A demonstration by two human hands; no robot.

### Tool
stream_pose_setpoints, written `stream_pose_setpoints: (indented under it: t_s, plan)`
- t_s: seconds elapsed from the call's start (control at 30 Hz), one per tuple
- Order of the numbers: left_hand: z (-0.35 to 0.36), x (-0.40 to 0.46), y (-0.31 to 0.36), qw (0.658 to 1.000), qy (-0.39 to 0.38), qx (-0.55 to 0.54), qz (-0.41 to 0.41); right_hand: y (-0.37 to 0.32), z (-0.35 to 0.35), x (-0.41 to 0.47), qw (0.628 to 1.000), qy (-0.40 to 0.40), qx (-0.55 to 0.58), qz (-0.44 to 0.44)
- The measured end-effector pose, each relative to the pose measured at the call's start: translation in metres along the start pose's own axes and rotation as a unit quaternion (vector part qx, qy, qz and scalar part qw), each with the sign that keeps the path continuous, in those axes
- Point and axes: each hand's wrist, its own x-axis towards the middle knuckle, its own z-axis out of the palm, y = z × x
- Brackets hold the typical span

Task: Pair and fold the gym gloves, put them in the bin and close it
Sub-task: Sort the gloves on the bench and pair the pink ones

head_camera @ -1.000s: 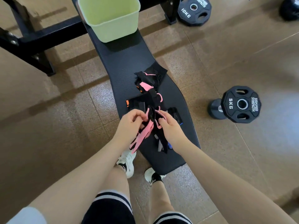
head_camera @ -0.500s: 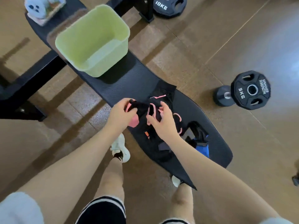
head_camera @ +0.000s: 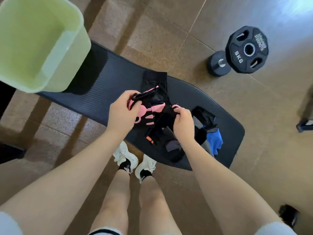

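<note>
A pink and black gym glove pair [head_camera: 153, 110] is held just above the black bench pad [head_camera: 108, 77]. My left hand [head_camera: 122, 112] grips its left end, thumb over the pink edge. My right hand [head_camera: 183, 123] pinches its right end. Another black glove with an orange tab [head_camera: 157, 134] lies under my right hand. A blue and grey glove [head_camera: 214, 141] lies at the bench's right end. The pale green bin [head_camera: 42, 43] stands open at the upper left of the bench. No lid is in view.
A 5 kg dumbbell [head_camera: 243, 50] lies on the brown tiled floor [head_camera: 169, 31] to the upper right. My white shoes [head_camera: 133, 161] stand against the bench's near edge. A dark object [head_camera: 304, 123] sits at the right edge of the frame.
My head has swung left and nearer, so the bin fills the upper left. Both hands have spread the pink and black gloves out sideways between them.
</note>
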Motion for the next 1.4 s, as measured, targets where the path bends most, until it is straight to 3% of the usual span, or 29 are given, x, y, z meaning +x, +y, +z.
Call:
stream_pose_setpoints:
  t_s: [0.13,0.3,0.4,0.53,0.73,0.8,0.9,0.97,1.0,1.07,1.2,1.33,1.4]
  plan:
    - [0.036,0.008,0.006,0.999,-0.03,0.001,0.034,0.055,-0.014,0.03,0.993,-0.016,0.009,0.115]
    - [0.06,0.014,0.0,0.999,-0.026,0.002,0.033,0.068,-0.002,0.056,0.998,-0.034,-0.016,0.058]
    - [0.067,0.013,-0.002,0.999,-0.033,0.016,0.02,0.061,0.001,0.064,0.994,-0.073,-0.018,0.075]
    - [0.071,0.012,0.001,0.999,-0.025,0.034,-0.006,0.058,0.0,0.062,0.982,-0.151,-0.113,-0.005]
    - [0.071,0.011,0.003,0.997,-0.038,-0.016,-0.065,0.076,0.014,0.043,0.937,-0.077,-0.303,-0.158]
    - [0.068,0.012,0.001,0.996,-0.036,-0.028,-0.071,0.079,0.014,0.045,0.926,-0.095,-0.325,-0.167]
    - [0.06,0.009,0.001,0.996,-0.018,-0.043,-0.078,0.074,-0.004,0.047,0.97,-0.101,-0.205,-0.08]
    - [0.055,0.006,0.006,0.994,-0.011,-0.057,-0.089,0.069,-0.028,0.044,0.997,-0.081,-0.006,-0.012]
    - [0.05,0.003,0.011,0.994,-0.014,-0.064,-0.091,0.064,-0.044,0.039,0.991,-0.089,0.1,0.016]
    - [0.041,-0.002,0.024,0.993,-0.025,-0.076,-0.089,0.05,-0.083,0.022,0.963,-0.093,0.251,0.031]
    - [0.024,-0.017,0.063,0.994,-0.029,-0.081,-0.065,0.018,-0.155,-0.018,0.923,-0.086,0.375,-0.012]
    - [0.006,-0.044,0.115,0.988,-0.053,-0.126,-0.073,-0.002,-0.201,-0.068,0.789,-0.218,0.575,-0.002]
    - [-0.002,-0.062,0.139,0.978,-0.085,-0.165,-0.099,-0.013,-0.212,-0.088,0.762,-0.237,0.603,-0.001]
